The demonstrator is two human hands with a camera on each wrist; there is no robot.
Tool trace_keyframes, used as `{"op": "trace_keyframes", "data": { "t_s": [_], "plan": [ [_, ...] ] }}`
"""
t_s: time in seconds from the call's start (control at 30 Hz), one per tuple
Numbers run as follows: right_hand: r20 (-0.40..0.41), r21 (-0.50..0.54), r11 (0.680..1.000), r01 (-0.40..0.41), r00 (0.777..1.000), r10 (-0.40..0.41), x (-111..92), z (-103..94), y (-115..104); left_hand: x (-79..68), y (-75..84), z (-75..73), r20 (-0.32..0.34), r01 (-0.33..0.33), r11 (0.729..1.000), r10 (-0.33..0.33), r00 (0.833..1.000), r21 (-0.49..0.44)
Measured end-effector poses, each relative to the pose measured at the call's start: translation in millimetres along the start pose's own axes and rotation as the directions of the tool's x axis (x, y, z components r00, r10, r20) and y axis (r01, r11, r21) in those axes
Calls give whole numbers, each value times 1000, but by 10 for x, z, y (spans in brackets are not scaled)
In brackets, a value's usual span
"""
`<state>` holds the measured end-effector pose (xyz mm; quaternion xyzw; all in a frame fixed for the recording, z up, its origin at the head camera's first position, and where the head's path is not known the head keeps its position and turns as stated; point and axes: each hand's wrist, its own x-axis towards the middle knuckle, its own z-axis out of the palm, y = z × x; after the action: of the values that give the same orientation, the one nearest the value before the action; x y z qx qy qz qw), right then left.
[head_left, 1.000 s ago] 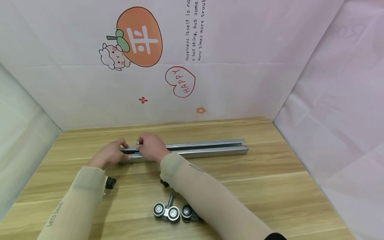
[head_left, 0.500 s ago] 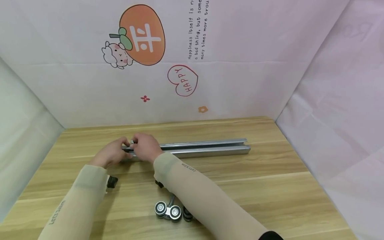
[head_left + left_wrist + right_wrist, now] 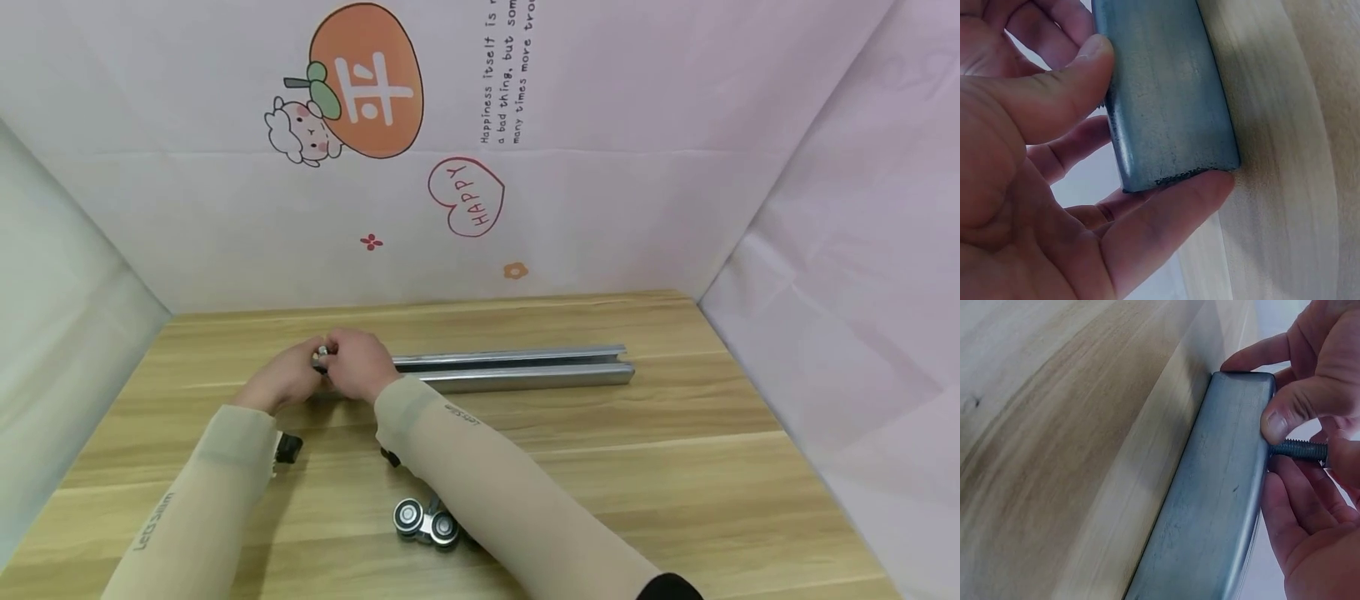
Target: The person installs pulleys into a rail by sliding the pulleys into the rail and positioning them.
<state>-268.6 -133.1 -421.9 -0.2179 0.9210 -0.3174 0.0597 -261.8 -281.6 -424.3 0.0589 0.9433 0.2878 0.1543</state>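
Observation:
A grey metal rail (image 3: 525,380) with a slot along its top lies across the table. My left hand (image 3: 288,375) grips the rail's left end. In the left wrist view its thumb presses the rail's upper edge, and one finger lies against the end face. Close beside it, my right hand (image 3: 358,362) pinches a threaded bolt (image 3: 1300,449) that sticks out of the slot side. The bolt's silver tip (image 3: 322,351) shows between the two hands in the head view. Whatever sits inside the rail below the bolt is hidden.
A roller trolley (image 3: 426,525) with black-rimmed wheels lies on the wooden table (image 3: 675,483) nearer me, partly behind my right sleeve. A small black block (image 3: 288,447) shows at my left cuff. White printed cloth (image 3: 600,167) walls the back and sides.
My right hand has slid left along the rail with the bolt, right up to my left hand. The left hand stays at the rail's end. The head view has shifted slightly.

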Motion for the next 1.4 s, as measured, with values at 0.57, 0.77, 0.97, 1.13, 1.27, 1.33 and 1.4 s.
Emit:
{"op": "trace_keyframes", "data": {
  "t_s": [0.57, 0.77, 0.97, 1.13, 1.27, 1.33, 1.4],
  "plan": [
    [67, -27, 997, 66, 996, -64, 22, -83, 64, -13, 20, -13, 2, 2, 1000, -2, 1000, 2],
    [125, 57, 998, 16, 992, -23, -77, -386, 249, -19, 23, -14, -2, 11, 1000, -11, 1000, 8],
    [151, 186, 982, 8, 988, -37, -292, -845, 512, -35, 23, -17, -5, 8, 1000, -8, 1000, -7],
    [168, 250, 968, -9, 985, -34, -523, -1141, 700, -51, 35, -14, -3, 5, 1000, -5, 1000, -12],
    [202, 309, 951, -28, 979, -37, -686, -1262, 791, -54, 37, -23, -4, 12, 1000, -12, 1000, -7],
    [220, 305, 951, -41, 975, -28, -757, -1288, 832, -57, 39, -21, 0, 11, 1000, -11, 1000, -8],
    [237, 277, 960, -50, 971, -18, -820, -1300, 872, -54, 37, -9, 4, 13, 1000, -13, 1000, -14]
  ]
}}
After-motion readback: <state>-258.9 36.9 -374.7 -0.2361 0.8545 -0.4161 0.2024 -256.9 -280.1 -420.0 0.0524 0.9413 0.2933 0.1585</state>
